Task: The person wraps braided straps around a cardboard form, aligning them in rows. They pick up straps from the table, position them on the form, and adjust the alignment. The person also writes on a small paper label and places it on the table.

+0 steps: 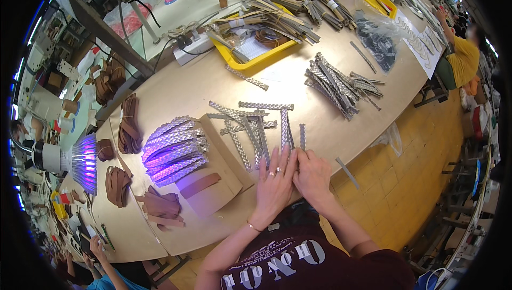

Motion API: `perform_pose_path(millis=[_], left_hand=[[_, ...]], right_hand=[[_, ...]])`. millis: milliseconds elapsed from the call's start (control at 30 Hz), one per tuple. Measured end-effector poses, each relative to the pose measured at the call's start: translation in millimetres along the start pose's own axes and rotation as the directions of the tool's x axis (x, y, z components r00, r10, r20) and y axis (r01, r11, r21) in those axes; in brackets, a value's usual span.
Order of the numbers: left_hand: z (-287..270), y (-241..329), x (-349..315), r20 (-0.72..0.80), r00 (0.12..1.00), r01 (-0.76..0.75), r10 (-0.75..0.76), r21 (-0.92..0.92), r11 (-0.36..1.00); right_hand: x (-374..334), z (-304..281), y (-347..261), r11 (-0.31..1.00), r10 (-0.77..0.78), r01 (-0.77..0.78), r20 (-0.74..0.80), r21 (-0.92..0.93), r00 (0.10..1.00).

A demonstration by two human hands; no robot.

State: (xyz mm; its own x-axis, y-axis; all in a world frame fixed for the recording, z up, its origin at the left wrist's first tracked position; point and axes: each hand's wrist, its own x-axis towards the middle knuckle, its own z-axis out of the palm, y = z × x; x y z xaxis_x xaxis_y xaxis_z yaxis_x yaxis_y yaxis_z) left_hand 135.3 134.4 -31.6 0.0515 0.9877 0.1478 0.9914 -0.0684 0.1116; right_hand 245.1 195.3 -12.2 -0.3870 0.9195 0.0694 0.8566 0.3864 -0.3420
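Note:
My left hand point(275, 182) lies palm down near the table's front edge, fingers stretched out. Its fingertips rest on the lower end of a silver braided strap point(284, 127). Right beside it, my right hand point(313, 177) has its fingers bent and pressed together; whatever is under them is hidden. A short thin grey strip point(302, 136) runs down to the right fingertips, and I cannot tell if they grip it. Left of my hands, several loose braided straps point(240, 148) lie crossed over one another. One more strap point(265, 105) lies crosswise above them.
A cardboard box point(221, 167) with silver braided straps point(173, 151) stands left, by a lit lamp point(84, 163). Brown strip bundles point(128, 124) lie beyond. Farther back are a yellow tray point(256, 63) and a strap pile point(333, 84). A grey strip point(348, 172) overhangs the front edge.

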Motion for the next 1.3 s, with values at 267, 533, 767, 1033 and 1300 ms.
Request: perform_pose_path(millis=[267, 533, 767, 1033, 1300], left_hand=[[2.1, 3.9, 8.2, 0.073, 0.99, 0.13, -0.122, -0.113, 0.985], [-9.8, -2.6, 28.0, -0.005, 0.99, 0.116, -0.138, -0.516, 0.849], [-0.7, -1.7, 34.8, -0.11, 0.977, 0.043, -0.185, -0.743, 0.668], [-7.6, -8.3, 18.3, -0.148, 0.875, 0.211, -0.461, -0.74, 0.639], [-20.4, -15.5, 13.1, -0.246, 0.767, 0.267, -0.592, -0.716, 0.644]], right_hand=[[14.3, -8.7, 39.3, 0.441, 0.21, -0.454, 0.403, 0.774, 0.891], [17.9, -8.7, 47.6, 0.446, 0.188, -0.46, 0.422, 0.768, 0.887], [19.1, -14.7, 53.2, 0.415, 0.185, -0.485, 0.451, 0.769, 0.873], [19.1, -22.5, 56.6, 0.485, 0.253, -0.517, 0.452, 0.706, 0.855], [21.0, -22.1, 58.2, 0.388, 0.225, -0.466, 0.409, 0.795, 0.884]])
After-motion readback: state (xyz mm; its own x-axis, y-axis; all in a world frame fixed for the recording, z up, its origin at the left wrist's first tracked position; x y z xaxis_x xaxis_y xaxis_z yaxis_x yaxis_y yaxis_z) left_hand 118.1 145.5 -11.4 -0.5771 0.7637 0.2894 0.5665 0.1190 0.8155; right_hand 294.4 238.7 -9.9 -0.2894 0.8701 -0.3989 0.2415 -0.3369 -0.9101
